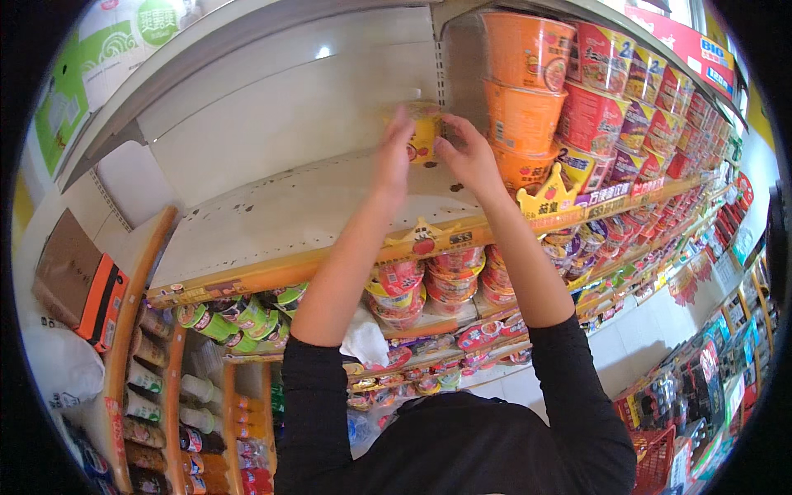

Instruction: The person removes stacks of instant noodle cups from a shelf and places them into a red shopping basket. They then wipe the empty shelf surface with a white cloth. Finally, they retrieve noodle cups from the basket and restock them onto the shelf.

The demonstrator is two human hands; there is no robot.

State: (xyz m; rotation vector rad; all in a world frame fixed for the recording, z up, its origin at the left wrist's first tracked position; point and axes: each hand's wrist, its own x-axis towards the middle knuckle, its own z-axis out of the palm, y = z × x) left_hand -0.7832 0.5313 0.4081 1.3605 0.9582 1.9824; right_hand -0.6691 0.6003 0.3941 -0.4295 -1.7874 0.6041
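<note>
A yellow instant-noodle cup stands toward the back of the upper shelf board, left of the stacked cups. My left hand is at its left side, blurred, and covers part of it. On the other side is my right hand, thumb and fingers spread, with the thumb tip at the cup's edge. Whether either hand presses on the cup is hard to tell. Right beside my right hand rises a stack of orange noodle tubs.
Red and purple noodle tubs continue the row rightward. A crown-shaped yellow sign sticks up from the shelf's front edge. Lower shelves hold more noodle tubs and green cups. Bottles fill a rack at lower left; a red basket is lower right.
</note>
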